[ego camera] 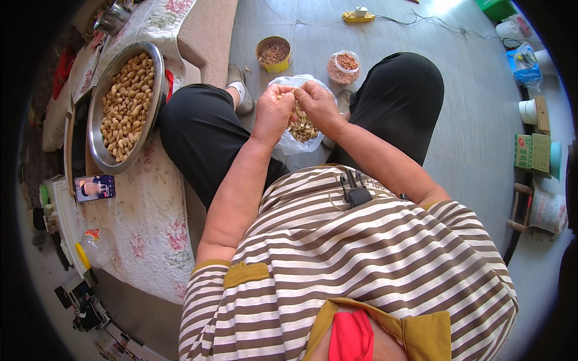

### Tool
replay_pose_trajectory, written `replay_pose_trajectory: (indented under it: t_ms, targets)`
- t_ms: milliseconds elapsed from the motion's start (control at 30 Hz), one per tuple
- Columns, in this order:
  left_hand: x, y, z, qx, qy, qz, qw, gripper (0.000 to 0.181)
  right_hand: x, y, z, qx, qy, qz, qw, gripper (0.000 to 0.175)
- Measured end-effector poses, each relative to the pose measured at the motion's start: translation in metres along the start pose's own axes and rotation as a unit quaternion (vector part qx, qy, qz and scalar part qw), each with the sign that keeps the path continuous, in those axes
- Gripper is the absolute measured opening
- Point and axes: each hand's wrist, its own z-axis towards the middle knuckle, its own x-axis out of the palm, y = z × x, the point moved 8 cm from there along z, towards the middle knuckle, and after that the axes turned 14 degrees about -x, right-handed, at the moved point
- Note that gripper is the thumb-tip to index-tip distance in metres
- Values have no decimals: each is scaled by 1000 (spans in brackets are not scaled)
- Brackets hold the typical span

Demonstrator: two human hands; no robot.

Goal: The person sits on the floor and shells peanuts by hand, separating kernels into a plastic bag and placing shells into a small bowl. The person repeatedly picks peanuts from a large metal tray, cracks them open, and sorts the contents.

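Observation:
My left hand [274, 109] and my right hand [317, 106] meet at the fingertips above a white plastic bag [289, 146]. Between them a small pale piece shows, apparently a peanut [281, 95], mostly covered by the fingers. Broken peanut shells [303, 128] lie inside the bag. Beyond it on the floor stand a yellow round tin [276, 67] with reddish-brown bits in it and a clear plastic jar [338, 74] holding shelled peanuts [347, 62]. At my left, a steel basin [92, 131] holds unshelled peanuts [128, 106].
The basin rests on a seat with a floral quilted cover [149, 234], beside a phone [95, 187] and a clear container with a yellow lid [96, 248]. A yellow power strip [358, 17] lies on the floor ahead. Boxes [533, 153] line the right side.

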Motion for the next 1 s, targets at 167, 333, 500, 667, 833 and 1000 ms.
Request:
replay_pose_trajectory:
  t_ms: [167, 333, 500, 667, 833, 1000]
  targets:
    - [1, 3, 0, 0, -15, -5, 1000, 14, 3, -7, -4, 20, 3, -19, 1000, 27]
    - [4, 6, 2, -3, -22, -30, 999, 13, 3, -4, -7, -13, -25, -64, 998, 27]
    - [7, 9, 1, -1, -13, -67, 998, 12, 2, -1, -8, 6, -59, -37, 998, 29]
    - [6, -1, 1, 74, -32, 15, 997, 14, 25, -33, -9, 146, -50, 336, 929, 31]
    - [7, -25, -14, 264, -158, 307, 900, 17, 26, -32, -14, 254, -12, 411, 876, 29]
    - [19, -43, -34, 336, -176, 389, 839, 16, 27, -33, -15, 283, 2, 470, 836, 30]
